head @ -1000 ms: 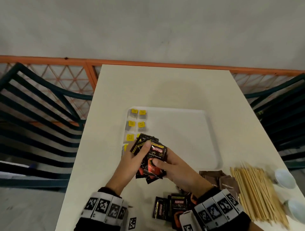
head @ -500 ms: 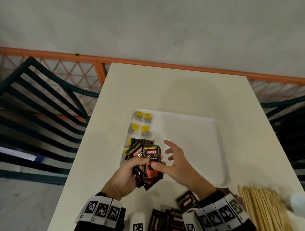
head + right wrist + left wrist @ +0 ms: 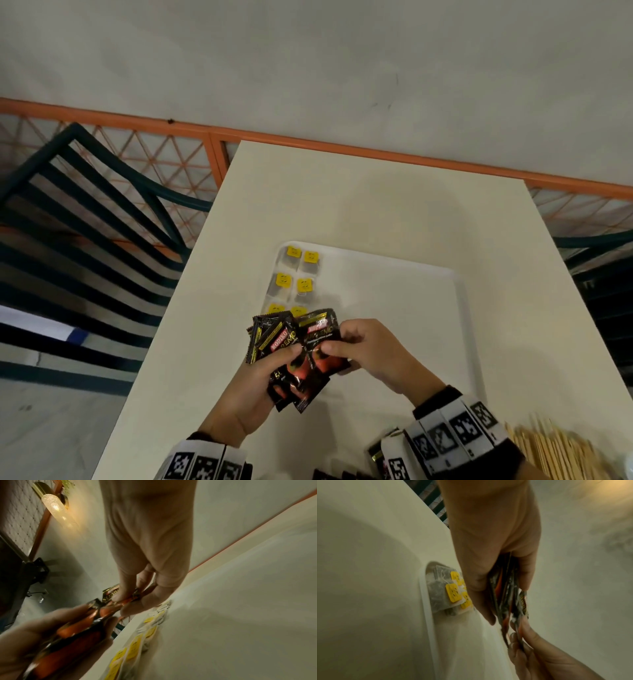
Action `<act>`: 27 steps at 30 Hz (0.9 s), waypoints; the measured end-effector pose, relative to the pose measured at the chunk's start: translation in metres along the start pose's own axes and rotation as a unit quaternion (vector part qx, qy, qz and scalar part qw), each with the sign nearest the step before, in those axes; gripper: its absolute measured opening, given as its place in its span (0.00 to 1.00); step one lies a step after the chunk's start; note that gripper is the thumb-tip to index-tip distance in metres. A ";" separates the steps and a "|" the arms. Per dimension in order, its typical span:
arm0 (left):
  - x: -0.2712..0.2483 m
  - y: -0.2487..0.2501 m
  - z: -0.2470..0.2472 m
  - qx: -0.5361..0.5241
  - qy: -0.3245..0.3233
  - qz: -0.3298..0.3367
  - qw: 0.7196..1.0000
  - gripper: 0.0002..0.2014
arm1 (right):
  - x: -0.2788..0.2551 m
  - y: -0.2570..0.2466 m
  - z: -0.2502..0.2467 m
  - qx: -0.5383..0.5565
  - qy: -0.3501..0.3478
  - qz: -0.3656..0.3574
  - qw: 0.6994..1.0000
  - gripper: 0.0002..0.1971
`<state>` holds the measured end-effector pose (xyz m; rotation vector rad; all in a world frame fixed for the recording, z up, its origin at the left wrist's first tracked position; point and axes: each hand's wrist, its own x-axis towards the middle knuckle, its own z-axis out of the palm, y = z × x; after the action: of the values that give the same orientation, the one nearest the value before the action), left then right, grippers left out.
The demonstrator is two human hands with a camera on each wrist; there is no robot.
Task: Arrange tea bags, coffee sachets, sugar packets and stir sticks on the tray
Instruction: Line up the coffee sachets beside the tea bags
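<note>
A white tray (image 3: pixel 404 294) lies on the cream table (image 3: pixel 376 205). Tea bags with yellow tags (image 3: pixel 297 274) sit in two columns along the tray's left side, also seen in the left wrist view (image 3: pixel 452 592) and the right wrist view (image 3: pixel 133 647). My left hand (image 3: pixel 260 380) grips a fan of black coffee sachets (image 3: pixel 274 342) over the tray's near left corner. My right hand (image 3: pixel 363 349) pinches the rightmost sachet (image 3: pixel 320 334) of that fan between thumb and fingers. Both wrist views show the sachets edge-on between the fingers (image 3: pixel 506 596), (image 3: pixel 120 601).
More coffee sachets (image 3: pixel 376 455) lie at the table's near edge between my wrists. A bundle of wooden stir sticks (image 3: pixel 561 452) lies at the near right. Dark chairs (image 3: pixel 85 222) stand left and right of the table. An orange rail (image 3: pixel 342 144) runs behind it.
My right hand, open half a second ago, has closed its thumb and fingers on the rightmost sachet of the fan. The view has shifted, leaving the loose sachets and sticks near the bottom edge.
</note>
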<state>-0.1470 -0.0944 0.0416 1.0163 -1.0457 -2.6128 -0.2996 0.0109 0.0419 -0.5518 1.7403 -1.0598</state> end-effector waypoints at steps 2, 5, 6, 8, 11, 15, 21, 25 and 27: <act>0.004 -0.002 -0.008 -0.010 0.043 0.004 0.999 0.19 | 0.012 -0.002 -0.010 0.029 0.029 -0.002 0.999 0.05; 0.009 -0.002 -0.017 -0.030 0.071 0.009 0.997 0.18 | 0.035 -0.003 -0.025 0.076 0.080 -0.014 0.994 0.06; 0.010 -0.001 -0.018 -0.032 0.073 0.012 0.997 0.18 | 0.046 -0.002 -0.031 0.080 0.099 -0.008 0.992 0.07; 0.011 0.000 -0.020 -0.035 0.079 0.017 0.996 0.17 | 0.064 -0.005 -0.039 0.087 0.125 0.002 0.988 0.08; 0.013 0.001 -0.021 -0.045 0.081 0.020 0.996 0.21 | 0.090 -0.012 -0.045 0.056 0.194 0.006 0.979 0.01; 0.018 0.002 -0.021 -0.044 0.071 0.015 0.996 0.21 | 0.120 -0.016 -0.047 0.054 0.238 0.020 0.970 0.09; 0.024 0.005 -0.017 -0.024 0.082 0.011 0.996 0.22 | 0.144 -0.009 -0.050 -0.021 0.240 0.035 0.970 0.09; 0.027 0.003 -0.016 -0.016 0.081 0.005 0.997 0.23 | 0.151 -0.003 -0.050 -0.088 0.279 -0.002 0.956 0.18; 0.028 0.002 -0.014 -0.015 0.078 0.003 0.997 0.22 | 0.154 -0.001 -0.051 -0.094 0.292 -0.015 0.952 0.18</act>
<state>-0.1592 -0.1144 0.0205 1.1863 -0.9700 -2.4878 -0.4089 -0.0855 -0.0291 -0.4023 2.3749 -1.1610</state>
